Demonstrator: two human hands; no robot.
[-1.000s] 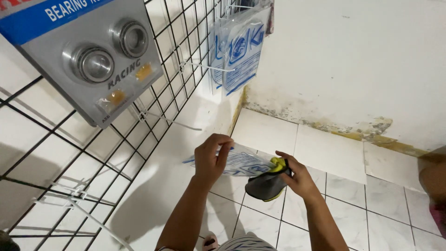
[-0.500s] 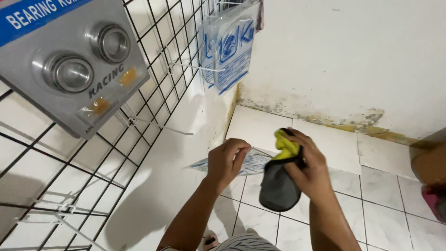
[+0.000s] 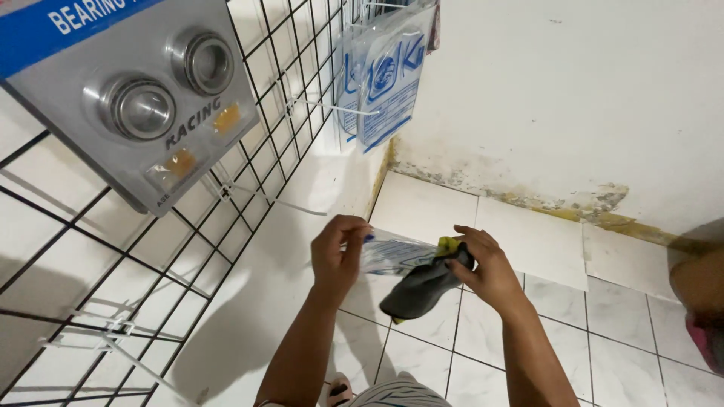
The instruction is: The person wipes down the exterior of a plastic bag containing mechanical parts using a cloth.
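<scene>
Far left there's a wire grid display rack (image 3: pixel 249 188) against the white wall, with a grey blister card of two steel bearings (image 3: pixel 143 98) hooked on it. A few bare hooks (image 3: pixel 113 339) stick out lower down. Further along the rack hang some clear plastic packets with blue print (image 3: pixel 385 75).

Now the hands, both held up in the air over the floor, so nothing's resting on any surface here. The left hand (image 3: pixel 339 256) is pinched shut on the left edge of a clear plastic bag with blue print (image 3: pixel 396 255). The bag stretches pretty much sideways from that hand toward the other one. The right hand (image 3: pixel 483 271) is closed on a dark grey cloth with a yellow-green bit at the top (image 3: pixel 426 286); fingers are wrapped around its upper end.

The part that matters: the cloth sits right at the bag's right end, touching or overlapping it. Its long axis runs diagonally, from up by the right hand's fingers down and left, so the loose end dangles just below the bag, between the two hands. The right hand is clearly the one on the cloth; the left only has the bag. Can't tell whether the bag's mouth is open.

Below is a white tiled floor (image 3: pixel 543 332), and the wall (image 3: pixel 573 113) behind has stained, flaking paint along the bottom. At the far right edge there's a bit of another person (image 3: pixel 701 294).
</scene>
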